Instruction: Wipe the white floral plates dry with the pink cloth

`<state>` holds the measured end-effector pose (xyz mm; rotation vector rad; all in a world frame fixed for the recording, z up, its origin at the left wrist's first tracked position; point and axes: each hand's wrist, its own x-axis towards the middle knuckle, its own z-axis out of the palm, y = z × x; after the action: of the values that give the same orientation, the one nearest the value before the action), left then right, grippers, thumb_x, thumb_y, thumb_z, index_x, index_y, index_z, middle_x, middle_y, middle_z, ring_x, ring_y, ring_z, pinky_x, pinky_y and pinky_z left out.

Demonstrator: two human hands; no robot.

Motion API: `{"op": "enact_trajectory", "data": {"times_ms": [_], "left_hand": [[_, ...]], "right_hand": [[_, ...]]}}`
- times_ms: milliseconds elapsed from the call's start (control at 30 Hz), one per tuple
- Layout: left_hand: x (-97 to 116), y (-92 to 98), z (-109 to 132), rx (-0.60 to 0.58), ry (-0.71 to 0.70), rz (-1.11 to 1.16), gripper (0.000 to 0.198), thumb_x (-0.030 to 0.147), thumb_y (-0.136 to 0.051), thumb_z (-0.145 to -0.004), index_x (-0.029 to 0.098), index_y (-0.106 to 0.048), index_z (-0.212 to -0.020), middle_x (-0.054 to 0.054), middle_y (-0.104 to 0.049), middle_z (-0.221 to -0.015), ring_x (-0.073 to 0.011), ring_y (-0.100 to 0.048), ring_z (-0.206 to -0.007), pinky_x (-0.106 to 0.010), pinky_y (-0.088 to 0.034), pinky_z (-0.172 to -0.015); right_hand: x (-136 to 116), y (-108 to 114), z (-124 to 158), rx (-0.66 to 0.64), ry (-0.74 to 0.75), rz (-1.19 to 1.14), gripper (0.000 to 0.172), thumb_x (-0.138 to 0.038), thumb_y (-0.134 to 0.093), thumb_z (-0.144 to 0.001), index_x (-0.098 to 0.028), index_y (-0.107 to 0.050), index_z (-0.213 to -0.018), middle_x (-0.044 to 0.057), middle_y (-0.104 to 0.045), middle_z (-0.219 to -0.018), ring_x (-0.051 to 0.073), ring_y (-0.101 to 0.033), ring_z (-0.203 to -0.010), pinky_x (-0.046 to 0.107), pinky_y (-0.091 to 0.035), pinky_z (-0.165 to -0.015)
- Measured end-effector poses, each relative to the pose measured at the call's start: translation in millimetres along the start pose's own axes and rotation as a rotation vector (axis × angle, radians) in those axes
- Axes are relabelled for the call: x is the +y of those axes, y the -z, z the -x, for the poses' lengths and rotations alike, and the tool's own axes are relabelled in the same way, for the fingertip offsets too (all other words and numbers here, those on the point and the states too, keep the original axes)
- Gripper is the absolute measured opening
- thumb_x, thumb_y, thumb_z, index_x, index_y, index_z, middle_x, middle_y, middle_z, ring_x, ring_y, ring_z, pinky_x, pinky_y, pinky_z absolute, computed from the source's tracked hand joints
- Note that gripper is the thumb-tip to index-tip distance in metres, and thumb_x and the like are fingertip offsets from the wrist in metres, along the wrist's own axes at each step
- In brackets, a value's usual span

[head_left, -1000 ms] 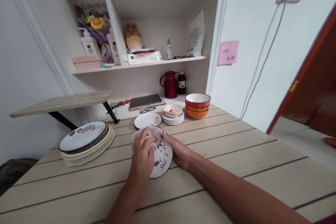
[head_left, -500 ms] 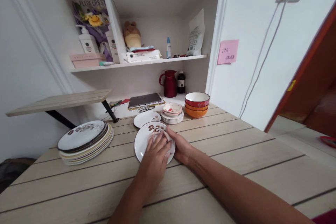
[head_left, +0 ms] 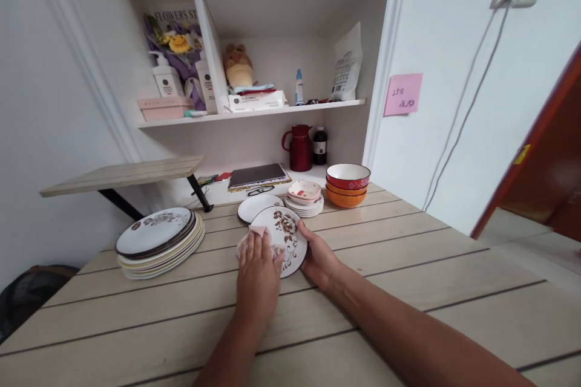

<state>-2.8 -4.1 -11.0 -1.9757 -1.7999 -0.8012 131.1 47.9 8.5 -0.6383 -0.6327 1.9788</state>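
A white plate (head_left: pixel 284 231) with a brown flower pattern and a dark rim lies on the wooden table (head_left: pixel 408 266). My left hand (head_left: pixel 258 269) presses a pale pink cloth (head_left: pixel 254 234) flat on the plate's near left part, fingers together over the cloth. My right hand (head_left: pixel 318 257) grips the plate's right rim, thumb on top.
A tall stack of large plates (head_left: pixel 158 239) sits at the left. Behind the plate lie another small plate (head_left: pixel 254 204), a pile of small dishes (head_left: pixel 305 198) and stacked red and orange bowls (head_left: pixel 348 184). Shelves with a red jug (head_left: pixel 300 147) stand at the back.
My left hand slid the cloth from the plate's right side to its left near edge, uncovering the flower pattern. My right hand stayed on the rim. The camera shifted slightly.
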Motion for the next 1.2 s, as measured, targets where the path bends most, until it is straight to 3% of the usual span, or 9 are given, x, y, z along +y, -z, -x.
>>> {"op": "enact_trajectory", "data": {"times_ms": [233,400,567,733,1033,1133,1200], "left_hand": [[24,11.0,2,-0.061,-0.364,0.222,0.041,0.022,-0.041,-0.092,0.020,-0.050,-0.132,-0.010,-0.046,-0.142,-0.0246,-0.028,-0.140,-0.052,-0.031,-0.110],[20,22.8,-4,-0.064,-0.407,0.205,0.040,0.019,-0.040,-0.092,0.019,-0.051,-0.131,-0.010,-0.049,-0.140,-0.0236,-0.029,-0.139,-0.052,-0.027,-0.112],[12,23.4,-8,-0.033,-0.301,0.048,0.043,0.024,-0.038,-0.093,0.022,-0.045,-0.136,-0.006,-0.036,-0.150,-0.0252,-0.024,-0.141,-0.054,-0.021,-0.114],[11,19.4,-7,0.034,-0.165,-0.006,0.046,0.029,-0.039,-0.093,0.021,-0.042,-0.138,-0.008,-0.044,-0.145,-0.0281,-0.027,-0.140,-0.059,-0.017,-0.112],[13,25.5,-7,0.096,0.017,-0.059,0.045,0.028,-0.040,-0.091,0.028,-0.047,-0.136,-0.004,-0.044,-0.145,-0.0334,-0.020,-0.141,-0.066,-0.007,-0.109],[15,29.2,-9,0.094,0.084,-0.110,0.046,0.027,-0.036,-0.092,0.026,-0.045,-0.137,-0.006,-0.045,-0.144,-0.0305,-0.025,-0.140,-0.062,-0.008,-0.111],[9,32.0,-12,0.112,0.206,-0.119,0.047,0.028,-0.032,-0.093,0.023,-0.042,-0.139,-0.010,-0.046,-0.143,-0.0293,-0.033,-0.135,-0.059,-0.016,-0.110]], "right_hand": [[-8,1,3,-0.114,-0.113,0.033,0.050,-0.055,-0.052,-0.085,-0.010,-0.065,-0.102,0.012,-0.073,-0.095,0.021,-0.068,-0.091,0.034,-0.047,-0.091],[-5,0,4,-0.125,-0.141,0.147,0.054,-0.060,-0.055,-0.081,-0.012,-0.066,-0.102,0.012,-0.073,-0.094,0.023,-0.069,-0.089,0.038,-0.049,-0.089],[-2,-7,7,-0.169,-0.100,0.112,0.051,-0.056,-0.051,-0.085,-0.016,-0.063,-0.114,0.009,-0.072,-0.105,0.021,-0.067,-0.098,0.036,-0.047,-0.092],[0,-12,9,-0.101,-0.035,0.078,0.042,-0.047,-0.055,-0.086,-0.015,-0.064,-0.113,0.007,-0.073,-0.102,0.018,-0.068,-0.090,0.033,-0.047,-0.091],[1,-16,13,-0.176,-0.030,0.086,0.043,-0.046,-0.054,-0.087,-0.014,-0.062,-0.114,0.009,-0.069,-0.114,0.020,-0.064,-0.104,0.035,-0.042,-0.099],[4,-17,13,-0.180,-0.005,0.093,0.043,-0.045,-0.056,-0.086,-0.014,-0.062,-0.114,0.010,-0.070,-0.112,0.020,-0.066,-0.100,0.035,-0.043,-0.098],[6,-19,15,-0.154,-0.016,0.146,0.043,-0.046,-0.055,-0.086,-0.012,-0.064,-0.111,0.011,-0.072,-0.104,0.020,-0.068,-0.092,0.037,-0.046,-0.094]]}}
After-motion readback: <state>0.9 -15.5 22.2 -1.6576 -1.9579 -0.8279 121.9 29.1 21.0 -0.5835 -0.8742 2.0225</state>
